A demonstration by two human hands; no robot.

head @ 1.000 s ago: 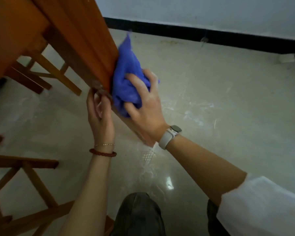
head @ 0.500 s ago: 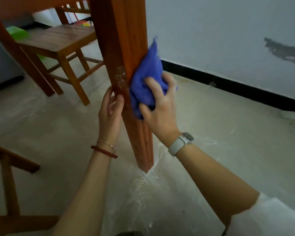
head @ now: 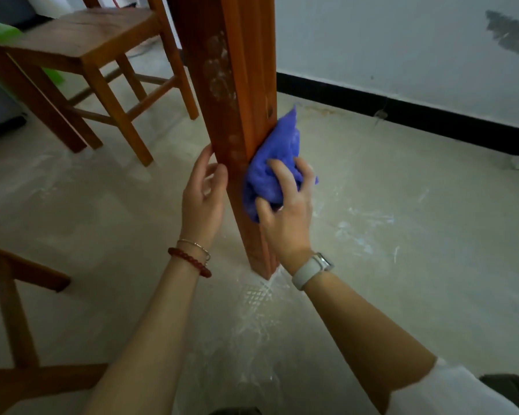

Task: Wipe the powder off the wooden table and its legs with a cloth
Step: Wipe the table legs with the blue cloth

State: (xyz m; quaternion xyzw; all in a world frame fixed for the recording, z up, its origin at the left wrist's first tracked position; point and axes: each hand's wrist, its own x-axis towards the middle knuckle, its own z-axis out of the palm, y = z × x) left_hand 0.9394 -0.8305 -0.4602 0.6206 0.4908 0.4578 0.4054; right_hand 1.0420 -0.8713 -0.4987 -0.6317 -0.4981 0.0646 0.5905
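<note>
A thick orange-brown wooden table leg [head: 234, 94] stands upright in the middle of the view, with pale powder smudges on its left face. My right hand [head: 285, 217] grips a bunched blue cloth [head: 274, 163] and presses it against the leg's right face, low down. My left hand [head: 203, 199] rests against the leg's left face at the same height, thumb and fingers touching the wood. White powder [head: 261, 301] lies scattered on the floor around the leg's foot.
A wooden chair [head: 81, 46] stands behind the leg at upper left. Part of another wooden frame [head: 15, 310] fills the lower left. A white wall with a black skirting [head: 402, 112] runs along the right. Powder streaks [head: 363, 226] mark the pale floor.
My right hand has slid the cloth down the leg toward the floor. The left hand has followed downward along the other face. The view has steadied and the leg now looks upright.
</note>
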